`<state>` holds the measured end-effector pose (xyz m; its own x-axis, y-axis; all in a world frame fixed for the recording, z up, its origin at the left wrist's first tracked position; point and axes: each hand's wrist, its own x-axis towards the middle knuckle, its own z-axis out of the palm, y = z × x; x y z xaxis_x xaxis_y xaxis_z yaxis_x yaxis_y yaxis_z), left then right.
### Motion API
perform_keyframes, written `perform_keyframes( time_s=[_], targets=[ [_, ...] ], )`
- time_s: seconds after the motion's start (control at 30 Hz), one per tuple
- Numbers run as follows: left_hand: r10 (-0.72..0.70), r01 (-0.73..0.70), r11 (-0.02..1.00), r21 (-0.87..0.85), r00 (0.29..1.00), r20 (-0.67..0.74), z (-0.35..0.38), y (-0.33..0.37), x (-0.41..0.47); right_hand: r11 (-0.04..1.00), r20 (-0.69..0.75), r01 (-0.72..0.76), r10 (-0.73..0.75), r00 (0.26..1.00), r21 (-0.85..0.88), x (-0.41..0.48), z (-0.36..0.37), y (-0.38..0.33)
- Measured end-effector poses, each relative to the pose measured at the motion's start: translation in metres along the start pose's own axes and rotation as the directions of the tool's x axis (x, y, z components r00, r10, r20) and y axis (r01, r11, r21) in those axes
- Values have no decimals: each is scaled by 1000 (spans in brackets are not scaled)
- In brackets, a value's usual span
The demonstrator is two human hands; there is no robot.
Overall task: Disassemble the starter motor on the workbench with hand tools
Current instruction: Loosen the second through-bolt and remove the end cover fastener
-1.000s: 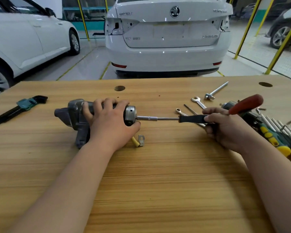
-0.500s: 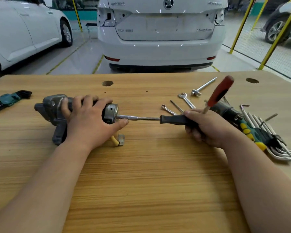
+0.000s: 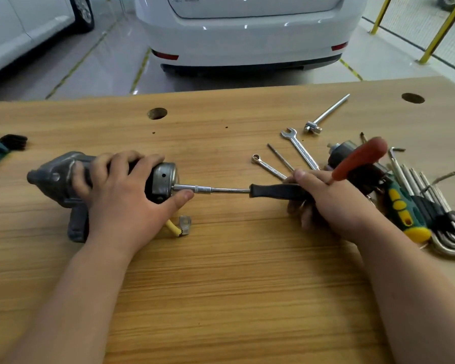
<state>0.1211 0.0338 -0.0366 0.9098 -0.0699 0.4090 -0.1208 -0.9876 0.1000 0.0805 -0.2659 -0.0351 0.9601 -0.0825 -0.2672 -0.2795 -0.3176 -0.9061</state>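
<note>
The left hand (image 3: pixel 121 195) lies over the starter (image 3: pixel 61 177) at centre left of the frame. Its fingers are wrapped across the body and pin it to the bench (image 3: pixel 221 285), and the thumb reaches along to the tool's tip. The starter lies on its side with its nose pointing left and its metal end cap (image 3: pixel 164 179) facing right. A yellow lead (image 3: pixel 180 227) with a flat lug pokes out below the palm.

A driver (image 3: pixel 273 191) runs level from the end cap, its small socket seated against the cap's face. The right hand (image 3: pixel 334 203), at centre right, is clenched round the driver's black handle. A red handle (image 3: pixel 357 160) sticks up from behind that hand. I cannot tell whether the hand holds it too.

Further right lie two spanners (image 3: pixel 300 148), a T-bar (image 3: pixel 329 111) and a dark round part (image 3: pixel 344 151). A green and yellow screwdriver (image 3: pixel 402 208) and a fan of hex keys (image 3: pixel 431 206) lie at the right edge. Another key set (image 3: pixel 0 148) sits at the left edge, and a white car (image 3: pixel 247 35) is parked beyond the bench.

The step in hand looks like undoing a fastener on the end cap, probably a through bolt. Next, the right hand would need to turn the driver while keeping it square to the cap. The left hand would have to stop the starter from rolling.
</note>
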Motion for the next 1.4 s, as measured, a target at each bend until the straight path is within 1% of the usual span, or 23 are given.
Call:
perform_keyframes(
  time_s=[0.1,0.17,0.23,0.3,0.43,0.57,0.63,0.77,0.87,0.97,1.1,1.2,1.27,1.33,1.4],
  targets=[
    [3,-3,1000,-23,1000,5,-2,1,0,997,29,-77,77,997,-12,1,-2,-5],
    [0,0,999,-32,1000,6,-4,2,-1,995,66,-97,95,993,27,3,-4,-8],
    [-3,3,1000,-28,1000,3,-4,3,-2,994,79,-80,74,994,70,4,-6,-7],
    [4,-4,1000,-29,1000,-17,-3,3,-1,992,73,-29,20,997,119,6,-7,-3],
    [-8,7,1000,-22,1000,-27,-2,5,0,960,48,32,-47,998,279,7,-5,6],
    [-29,29,1000,0,999,-26,0,4,2,947,46,44,-62,997,318,10,-3,7],
    [-24,24,1000,4,999,-27,3,2,4,941,60,28,-51,997,337,11,-2,8],
    [-26,26,1000,6,1000,-10,3,1,7,961,81,37,-62,995,275,7,-3,8],
    [-32,31,999,16,999,12,0,2,6,965,103,1,-29,994,261,5,-7,5],
    [-23,23,1000,5,1000,10,-2,3,4,966,130,-74,42,991,249,4,-9,1],
    [-6,6,1000,-7,1000,-3,0,0,4,967,168,-178,148,975,181,3,-14,-2],
    [2,-3,1000,-8,1000,-12,1,-1,5,949,260,-227,167,951,221,1,-19,-2],
    [3,-3,1000,-7,1000,-10,0,0,5,928,280,-247,167,945,279,-1,-20,-3],
    [5,-5,1000,-11,1000,-3,-1,0,5,914,237,-245,172,956,324,-1,-16,-5],
    [10,-10,1000,-25,1000,-8,-1,0,5,935,129,-214,184,974,284,0,-10,-6]
  ],
)
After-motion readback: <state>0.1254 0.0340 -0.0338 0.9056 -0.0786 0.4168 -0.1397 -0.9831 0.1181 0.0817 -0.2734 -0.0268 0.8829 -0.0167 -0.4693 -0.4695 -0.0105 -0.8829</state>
